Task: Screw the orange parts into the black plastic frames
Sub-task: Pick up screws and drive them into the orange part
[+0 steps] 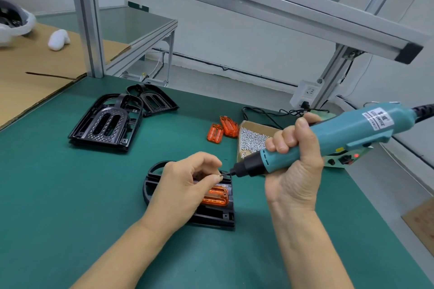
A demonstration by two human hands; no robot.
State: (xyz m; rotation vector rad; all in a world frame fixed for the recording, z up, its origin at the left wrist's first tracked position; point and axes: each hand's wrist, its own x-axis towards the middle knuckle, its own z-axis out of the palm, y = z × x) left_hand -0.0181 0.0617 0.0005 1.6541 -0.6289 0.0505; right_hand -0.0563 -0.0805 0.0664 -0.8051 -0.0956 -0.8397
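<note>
— Where do I have room?

— Bare green bench mat (58, 195) lies left of and in front of the near black plastic frame (218, 217); I see it open there.

— And blocked?

— Far left, stacked black plastic frames (105, 124). Right, the cardboard box of silver screws (252, 139) and two loose orange plastic parts (223, 129). Overhead, a slanted aluminium rail (258, 0).

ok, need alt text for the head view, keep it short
A person's right hand grips a teal electric screwdriver while the left hand pinches a small screw at its bit, over a black plastic frame with an orange part seated in it. Spare frames, two more orange parts and a box of screws lie behind on the green mat.
</note>
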